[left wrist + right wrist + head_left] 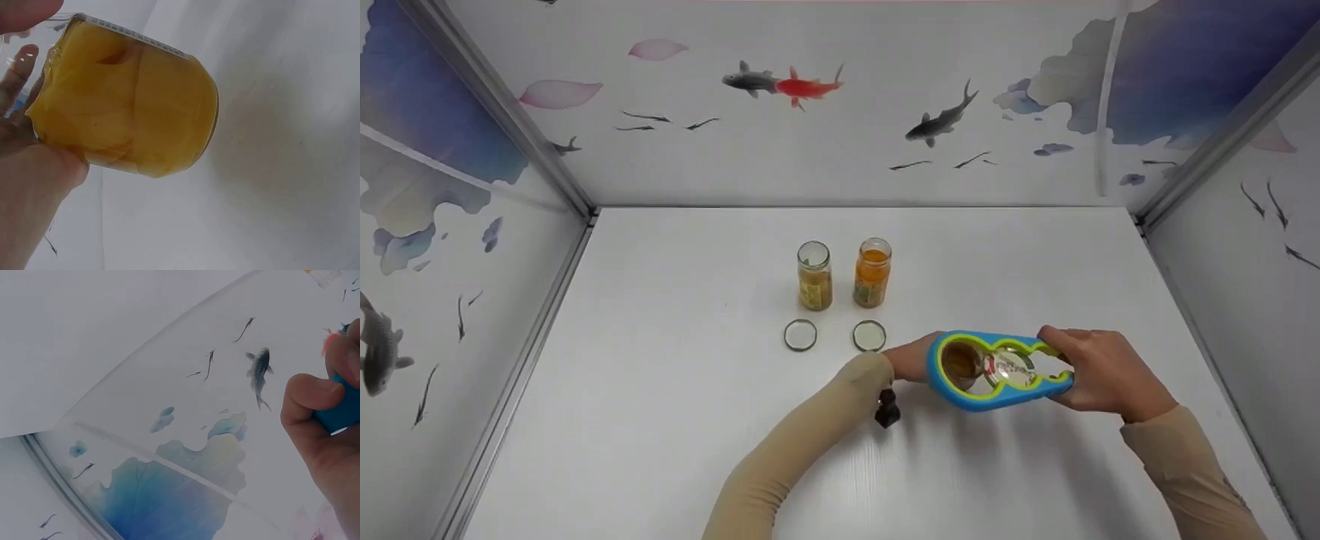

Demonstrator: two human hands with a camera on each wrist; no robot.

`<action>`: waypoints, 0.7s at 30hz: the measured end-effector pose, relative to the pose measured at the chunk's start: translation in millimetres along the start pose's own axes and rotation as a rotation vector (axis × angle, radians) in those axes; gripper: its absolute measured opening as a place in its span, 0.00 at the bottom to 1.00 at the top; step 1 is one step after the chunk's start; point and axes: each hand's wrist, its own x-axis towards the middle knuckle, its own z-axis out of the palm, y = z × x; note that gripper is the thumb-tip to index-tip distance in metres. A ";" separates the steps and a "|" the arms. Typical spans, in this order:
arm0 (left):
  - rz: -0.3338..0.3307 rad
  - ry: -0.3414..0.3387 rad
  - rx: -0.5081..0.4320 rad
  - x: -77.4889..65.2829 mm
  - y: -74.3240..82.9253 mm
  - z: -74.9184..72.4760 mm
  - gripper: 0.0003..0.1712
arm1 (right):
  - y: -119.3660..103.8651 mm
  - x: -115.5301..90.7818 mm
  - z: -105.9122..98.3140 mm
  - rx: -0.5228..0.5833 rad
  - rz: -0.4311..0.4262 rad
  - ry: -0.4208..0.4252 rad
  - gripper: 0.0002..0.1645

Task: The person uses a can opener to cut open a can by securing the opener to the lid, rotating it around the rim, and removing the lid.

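Observation:
In the head view my left hand [911, 358] is partly hidden behind a blue and lime-green jar opener [936, 369]. That hand holds a glass jar [135, 101] of yellow-orange fruit, tilted in the left wrist view, with fingers round its neck end. My right hand [1110, 373] grips the narrow end of the opener. Through the opener's wide hole shows a round brownish part of the jar, and a silver lid [1009, 367] with red lettering shows in its middle. Whether the lid still touches the jar I cannot tell.
Two lidless jars, one with yellowish contents [815, 289] and one with orange contents [872, 277], stand upright farther back. Before them lie two round lids, left [800, 335] and right [869, 336]. Fish-patterned walls [870, 165] enclose the white table [675, 315].

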 end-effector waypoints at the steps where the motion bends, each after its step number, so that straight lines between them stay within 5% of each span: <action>1: -0.002 0.008 0.004 1.1 -1.4 -1.3 0.24 | 0.4 -2.4 0.8 0.004 0.008 0.001 0.30; 8: -0.012 0.107 0.031 8.4 -4.3 -21.4 0.24 | 1.0 -18.1 9.9 0.039 0.082 0.004 0.28; 14: -0.106 0.227 -0.008 11.4 -2.8 -44.1 0.33 | 0.6 -27.4 23.5 0.060 0.124 0.000 0.28; 21: -0.146 0.352 -0.053 18.0 -13.7 -53.2 0.33 | -0.3 -34.3 37.0 0.101 0.160 -0.005 0.26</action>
